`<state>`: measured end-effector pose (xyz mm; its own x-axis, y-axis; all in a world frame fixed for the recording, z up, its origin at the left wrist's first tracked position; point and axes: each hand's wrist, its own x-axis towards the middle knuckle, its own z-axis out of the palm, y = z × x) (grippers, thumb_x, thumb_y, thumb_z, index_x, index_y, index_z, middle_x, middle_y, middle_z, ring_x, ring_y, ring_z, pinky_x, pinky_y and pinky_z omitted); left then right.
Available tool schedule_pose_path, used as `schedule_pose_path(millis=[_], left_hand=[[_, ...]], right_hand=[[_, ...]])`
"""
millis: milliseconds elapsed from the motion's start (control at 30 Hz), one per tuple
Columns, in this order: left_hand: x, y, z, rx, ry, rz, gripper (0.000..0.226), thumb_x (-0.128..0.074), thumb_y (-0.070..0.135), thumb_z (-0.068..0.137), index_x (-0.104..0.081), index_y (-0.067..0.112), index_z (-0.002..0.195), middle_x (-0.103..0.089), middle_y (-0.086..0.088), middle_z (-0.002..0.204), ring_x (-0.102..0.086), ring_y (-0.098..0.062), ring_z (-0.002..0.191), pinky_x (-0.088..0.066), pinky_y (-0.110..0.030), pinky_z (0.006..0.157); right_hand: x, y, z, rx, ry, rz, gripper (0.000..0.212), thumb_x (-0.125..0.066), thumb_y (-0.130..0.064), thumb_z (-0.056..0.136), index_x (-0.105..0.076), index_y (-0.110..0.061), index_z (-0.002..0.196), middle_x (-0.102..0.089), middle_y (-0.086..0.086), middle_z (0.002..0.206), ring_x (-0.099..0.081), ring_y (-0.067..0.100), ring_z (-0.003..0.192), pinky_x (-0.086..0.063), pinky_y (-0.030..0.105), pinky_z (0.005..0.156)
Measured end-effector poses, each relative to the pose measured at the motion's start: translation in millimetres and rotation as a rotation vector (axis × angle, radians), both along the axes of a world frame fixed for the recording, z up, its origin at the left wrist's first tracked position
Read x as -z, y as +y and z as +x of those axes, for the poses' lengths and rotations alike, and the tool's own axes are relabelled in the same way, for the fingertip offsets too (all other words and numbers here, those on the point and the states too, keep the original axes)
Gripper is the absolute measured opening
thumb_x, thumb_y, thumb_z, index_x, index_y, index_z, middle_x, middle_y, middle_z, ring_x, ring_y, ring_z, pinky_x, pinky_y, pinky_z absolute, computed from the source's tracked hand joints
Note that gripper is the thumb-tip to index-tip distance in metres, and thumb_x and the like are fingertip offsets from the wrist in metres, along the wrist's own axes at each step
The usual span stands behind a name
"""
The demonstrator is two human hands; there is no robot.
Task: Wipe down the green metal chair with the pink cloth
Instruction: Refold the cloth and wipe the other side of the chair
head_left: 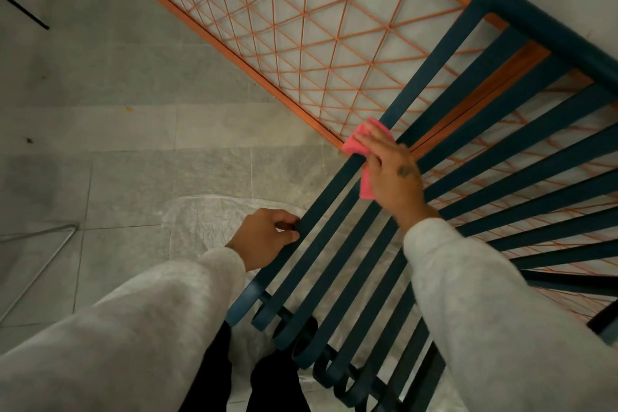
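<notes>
The green metal chair [475,130] fills the right half of the view, its long dark slats running from the lower centre up to a top rail at the upper right. My right hand [391,174] presses the pink cloth [357,144] onto the leftmost slat, about halfway along it. My left hand [267,237] grips the same outer slat lower down, thumb and fingers wrapped around its edge. Both arms wear light grey sleeves. Part of the cloth is hidden under my right palm.
An orange metal frame with a wire lattice [301,30] lies diagonally behind the chair. A white sheet [200,221] is spread on the grey tiled floor under the chair. A thin metal leg [40,264] stands at the left. My dark trousers [271,385] show at the bottom.
</notes>
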<state>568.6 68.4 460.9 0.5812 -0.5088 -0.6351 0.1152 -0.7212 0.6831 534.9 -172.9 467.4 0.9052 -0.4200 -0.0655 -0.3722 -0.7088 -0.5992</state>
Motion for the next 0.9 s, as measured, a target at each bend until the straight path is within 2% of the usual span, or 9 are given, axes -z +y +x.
schedule_pose_path(millis=[67, 167, 333, 500, 567, 633, 700, 767, 900], left_hand=[[-1, 1, 0, -0.014, 0.021, -0.004, 0.032, -0.063, 0.021, 0.091, -0.065, 0.02, 0.123, -0.068, 0.005, 0.116, -0.062, -0.01, 0.105, -0.045, -0.02, 0.093], [-2, 7, -1, -0.001, 0.076, -0.024, 0.036, -0.063, 0.019, 0.09, -0.063, 0.024, 0.126, -0.068, 0.007, 0.117, -0.062, -0.01, 0.107, -0.05, -0.031, 0.098], [-2, 38, -5, 0.072, 0.176, -0.045, 0.03, -0.069, 0.02, 0.083, -0.068, 0.029, 0.112, -0.07, 0.013, 0.107, -0.063, -0.001, 0.104, -0.048, -0.032, 0.099], [-3, 82, -22, -0.042, 0.337, -0.044, 0.031, -0.068, 0.015, 0.086, -0.068, 0.027, 0.115, -0.072, 0.004, 0.108, -0.067, -0.006, 0.1, -0.051, -0.014, 0.083], [-1, 93, -28, -0.083, 0.348, -0.066, 0.031, -0.068, 0.013, 0.086, -0.069, 0.023, 0.115, -0.073, 0.003, 0.109, -0.068, -0.006, 0.101, -0.051, -0.012, 0.082], [0, 99, -33, -0.121, 0.345, -0.089, 0.032, -0.068, 0.011, 0.086, -0.068, 0.021, 0.117, -0.073, 0.004, 0.109, -0.068, -0.005, 0.102, -0.051, -0.014, 0.089], [1, 102, -35, -0.139, 0.349, -0.114, 0.031, -0.067, 0.01, 0.087, -0.069, 0.021, 0.116, -0.074, 0.006, 0.108, -0.068, -0.004, 0.101, -0.05, -0.016, 0.091], [2, 103, -37, -0.146, 0.353, -0.138, 0.031, -0.067, 0.011, 0.087, -0.07, 0.021, 0.116, -0.074, 0.007, 0.107, -0.068, -0.005, 0.101, -0.05, -0.02, 0.094], [9, 114, -41, -0.154, 0.414, -0.13, 0.036, -0.067, 0.008, 0.086, -0.067, 0.018, 0.12, -0.071, 0.004, 0.115, -0.066, -0.007, 0.107, -0.047, -0.025, 0.101]], right_hand=[[13, 29, -8, 0.088, -0.025, 0.039, 0.044, -0.053, -0.012, 0.099, -0.054, -0.031, 0.139, -0.033, -0.013, 0.157, -0.04, 0.019, 0.138, -0.043, 0.037, 0.11], [29, 89, -46, 0.066, -0.065, 0.139, 0.04, -0.051, -0.009, 0.098, -0.058, -0.028, 0.133, -0.033, -0.012, 0.157, -0.033, 0.009, 0.144, -0.044, 0.037, 0.11], [26, 144, -93, -0.169, 0.049, 0.286, 0.041, -0.046, -0.014, 0.101, -0.055, -0.03, 0.137, -0.034, -0.018, 0.156, -0.024, -0.005, 0.144, -0.025, 0.038, 0.121], [10, 80, -64, -0.457, 0.24, 0.404, 0.043, -0.054, -0.004, 0.097, -0.063, -0.03, 0.129, -0.043, -0.023, 0.148, -0.033, -0.008, 0.139, -0.027, 0.03, 0.12], [-5, 49, -40, -0.379, 0.267, 0.383, 0.039, -0.052, -0.002, 0.097, -0.066, -0.028, 0.124, -0.048, -0.032, 0.137, -0.039, -0.016, 0.13, -0.028, 0.026, 0.119], [-13, 28, -20, -0.263, 0.285, 0.36, 0.039, -0.049, -0.002, 0.098, -0.067, -0.027, 0.122, -0.051, -0.042, 0.119, -0.045, -0.024, 0.116, -0.031, 0.027, 0.118], [-12, 27, -6, -0.211, 0.276, 0.288, 0.039, -0.046, -0.002, 0.098, -0.068, -0.027, 0.117, -0.06, -0.035, 0.112, -0.052, -0.015, 0.115, -0.036, 0.034, 0.116], [-9, 47, -5, -0.206, 0.305, 0.246, 0.037, -0.047, -0.006, 0.097, -0.067, -0.037, 0.105, -0.067, -0.023, 0.111, -0.059, -0.002, 0.113, -0.043, 0.038, 0.11], [-7, 128, -41, -0.243, 0.326, 0.215, 0.028, -0.048, -0.01, 0.097, -0.067, -0.031, 0.095, -0.064, -0.015, 0.108, -0.063, 0.003, 0.102, -0.05, 0.033, 0.099]])
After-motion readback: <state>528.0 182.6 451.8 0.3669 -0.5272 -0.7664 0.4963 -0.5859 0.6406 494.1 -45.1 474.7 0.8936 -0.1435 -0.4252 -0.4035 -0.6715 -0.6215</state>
